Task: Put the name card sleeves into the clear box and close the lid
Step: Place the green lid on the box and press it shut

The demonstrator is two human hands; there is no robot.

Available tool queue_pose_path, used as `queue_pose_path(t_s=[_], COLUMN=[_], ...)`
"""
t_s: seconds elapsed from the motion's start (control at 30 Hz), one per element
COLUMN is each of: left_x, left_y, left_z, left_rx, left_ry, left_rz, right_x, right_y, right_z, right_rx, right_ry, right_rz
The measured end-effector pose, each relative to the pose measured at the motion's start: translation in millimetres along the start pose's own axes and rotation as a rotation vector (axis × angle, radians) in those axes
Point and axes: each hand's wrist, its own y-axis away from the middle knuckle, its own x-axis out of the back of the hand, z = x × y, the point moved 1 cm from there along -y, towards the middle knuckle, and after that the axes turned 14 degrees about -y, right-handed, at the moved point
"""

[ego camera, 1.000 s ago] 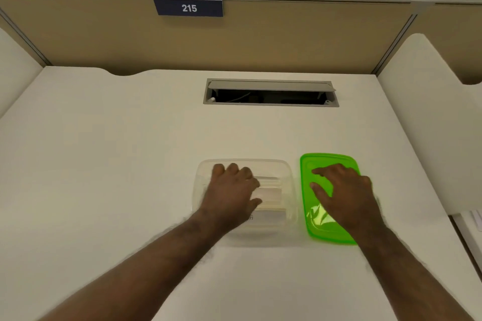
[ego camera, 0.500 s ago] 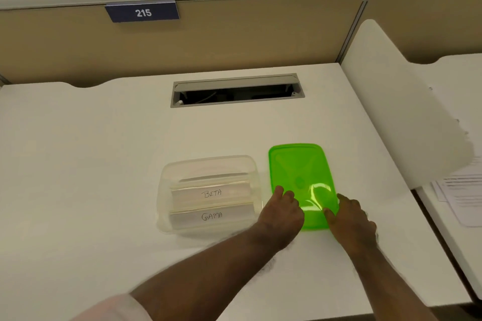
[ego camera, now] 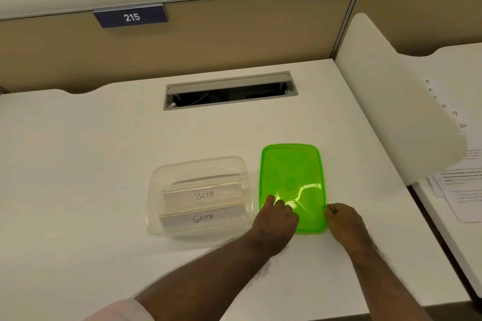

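1. A clear, rounded rectangular plastic box sits open on the white worktop.
2. Inside it lie two clear name card sleeves: one card reads "BETA", the other "GAMA".
3. One bright green translucent plastic lid lies flat just right of the box.
4. The left hand rests on the lid's near left corner, fingers curled at its edge.
5. The right hand has a narrow grip, pinching the lid's near right edge.
6. A navy sign reads 215.
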Motion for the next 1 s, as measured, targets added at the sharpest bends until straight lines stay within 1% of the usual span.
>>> queue_pose_path(t_s=[0.1, 0.17, 0.23, 0.27, 0.37, 0.43, 0.5, 0.57, 0.63, 0.7, 0.77, 0.87, 1.0], left_x=[-0.8, 2.2, 6.0, 7.5, 17.3, 27.3, 42.4, 57.4, 66.0, 66.7, 59.1, 36.0, -2.9], left_y=[1.8, 3.7, 6.6, 8.1, 15.5, 22.2, 32.4, 46.2, 62.0, 77.9, 93.0, 117.0, 152.2], left_z=[0.9, 0.4, 0.2, -0.4, -7.3, -16.8, -30.1, -47.6, -68.6, -91.2, -113.7, -144.2, -171.4], left_rx=[-0.009, -0.015, -0.015, -0.005, 0.105, 0.197, 0.272, 0.374, 0.461, 0.524, 0.619, 0.777, 0.944], left_ry=[0.027, 0.05, 0.108, 0.154, 0.342, 0.486, 0.606, 0.771, 1.018, 1.232, 1.439, 1.772, 1.949], left_rz=[0.06, 0.106, 0.162, 0.195, 0.355, 0.468, 0.533, 0.562, 0.557, 0.618, 0.669, 0.694, 0.595], right_x=[5.9, 13.9, 23.6, 28.5, 40.3, 43.0, 42.4, 37.4, 26.8, 13.9, 0.7, -18.5, -37.9], right_y=[8.6, 15.9, 24.5, 28.7, 37.2, 39.3, 42.1, 42.4, 40.5, 36.6, 34.2, 32.9, 36.4], right_z=[-6.2, -13.4, -26.9, -34.8, -53.8, -63.1, -73.8, -84.4, -94.4, -102.6, -109.5, -117.0, -126.9], right_rx=[-0.003, 0.003, 0.031, 0.055, 0.131, 0.181, 0.215, 0.236, 0.276, 0.282, 0.264, 0.225, 0.282], right_ry=[-0.043, -0.114, -0.247, -0.35, -0.628, -0.716, -0.779, -0.809, -0.796, -0.725, -0.685, -0.671, -0.545], right_rz=[-0.031, -0.031, -0.043, -0.059, -0.1, -0.134, -0.191, -0.195, -0.13, -0.03, 0.006, -0.037, -0.112])
